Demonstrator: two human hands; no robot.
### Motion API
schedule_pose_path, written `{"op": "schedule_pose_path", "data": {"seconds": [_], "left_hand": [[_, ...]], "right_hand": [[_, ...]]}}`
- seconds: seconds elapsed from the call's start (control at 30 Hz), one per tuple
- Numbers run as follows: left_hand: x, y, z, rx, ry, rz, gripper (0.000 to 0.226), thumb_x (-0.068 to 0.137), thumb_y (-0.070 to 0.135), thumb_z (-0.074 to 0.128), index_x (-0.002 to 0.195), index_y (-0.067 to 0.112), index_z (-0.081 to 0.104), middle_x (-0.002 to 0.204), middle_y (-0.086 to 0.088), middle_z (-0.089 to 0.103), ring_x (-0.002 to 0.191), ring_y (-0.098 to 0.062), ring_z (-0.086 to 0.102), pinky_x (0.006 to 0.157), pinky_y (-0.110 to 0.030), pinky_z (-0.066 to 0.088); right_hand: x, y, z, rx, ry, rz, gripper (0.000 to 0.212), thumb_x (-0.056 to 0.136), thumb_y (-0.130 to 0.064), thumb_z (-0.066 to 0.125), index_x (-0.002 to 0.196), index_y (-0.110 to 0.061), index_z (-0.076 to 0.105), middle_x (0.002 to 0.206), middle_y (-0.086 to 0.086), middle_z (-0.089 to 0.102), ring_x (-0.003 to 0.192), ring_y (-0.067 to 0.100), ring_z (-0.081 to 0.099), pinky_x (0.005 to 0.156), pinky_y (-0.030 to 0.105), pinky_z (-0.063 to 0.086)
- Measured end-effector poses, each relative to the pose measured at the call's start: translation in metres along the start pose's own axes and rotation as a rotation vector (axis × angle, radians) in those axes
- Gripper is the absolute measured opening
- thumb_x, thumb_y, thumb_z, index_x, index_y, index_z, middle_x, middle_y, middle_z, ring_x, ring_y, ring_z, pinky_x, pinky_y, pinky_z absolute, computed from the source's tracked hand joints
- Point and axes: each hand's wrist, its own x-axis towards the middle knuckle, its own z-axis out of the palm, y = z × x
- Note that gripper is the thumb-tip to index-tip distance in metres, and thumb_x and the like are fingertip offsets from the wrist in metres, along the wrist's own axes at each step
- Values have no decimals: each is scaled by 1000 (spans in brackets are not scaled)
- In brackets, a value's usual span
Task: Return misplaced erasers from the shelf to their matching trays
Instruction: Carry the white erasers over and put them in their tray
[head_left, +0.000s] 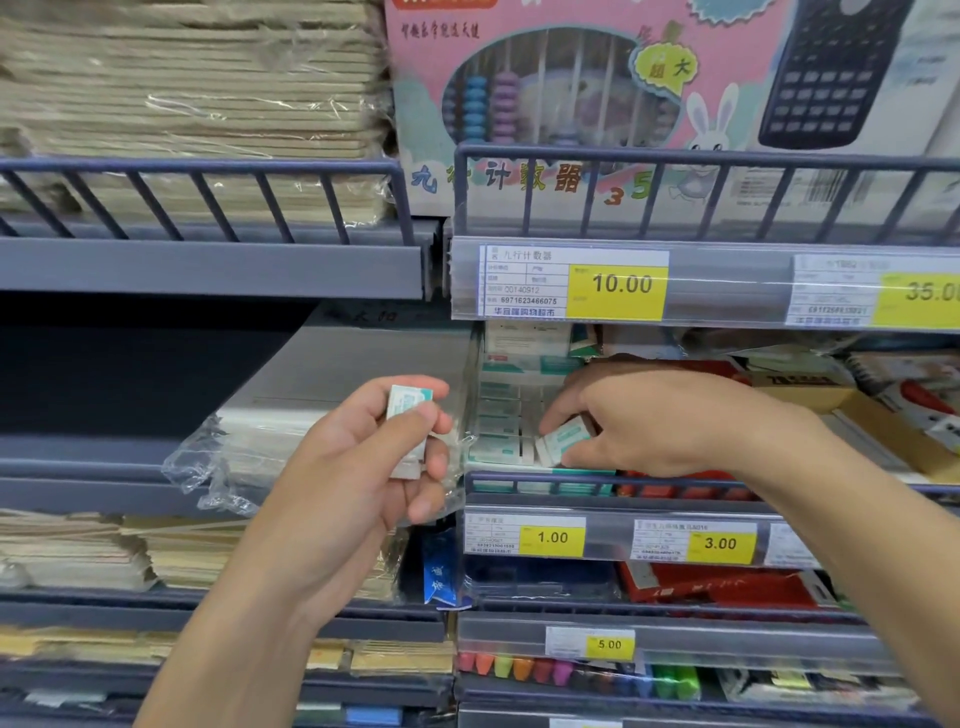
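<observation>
My left hand (358, 467) holds a small stack of white erasers with teal labels (408, 410) in front of the middle shelf, thumb and fingers curled around them. My right hand (654, 415) reaches into the eraser tray (587, 472) and pinches one teal-and-white eraser (563, 439) at the tray's front. Rows of matching erasers (501, 431) fill the tray to the left of that eraser.
A grey wire rail (545, 480) fronts the tray, with price tags 1.00 (552, 537) and 3.00 (720, 543) below. Plastic-wrapped paper packs (260, 441) lie left of the tray. Red boxes (691, 491) sit to its right. An abacus box (571, 104) stands on the shelf above.
</observation>
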Motion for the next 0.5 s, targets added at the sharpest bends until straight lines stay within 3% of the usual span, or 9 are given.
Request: {"op": "schedule_pose_path", "data": {"seconds": [0.1,0.3,0.43,0.5], "left_hand": [[-1,0,0,4,-12,-2,24,84,19,66,105,15,77,82,-4,65,60,-12,54,44,-21,43],[-1,1,-1,-12,-19,-7,24,84,19,66,105,14,77,82,-5,65,61,-11,54,44,-21,42],[-1,1,-3,-8,-33,-8,23,84,20,65,103,15,78,82,-4,65,61,-11,55,44,-21,43],[-1,0,-3,0,-44,-3,21,88,19,64,104,16,77,82,-4,65,61,-12,54,45,-21,43]], "right_hand": [[3,-1,2,-49,-43,-10,37,99,-42,55,135,-37,55,137,-14,52,116,12,54,97,29,44],[10,-1,6,-82,37,-73,30,97,-41,58,123,-29,66,121,-9,57,113,16,53,99,32,44],[10,5,9,8,59,-76,26,93,-41,64,116,-29,68,107,-16,54,107,10,53,93,22,41],[12,8,11,17,61,-77,25,91,-41,68,112,-27,71,103,-15,54,103,12,55,90,25,44]]}}
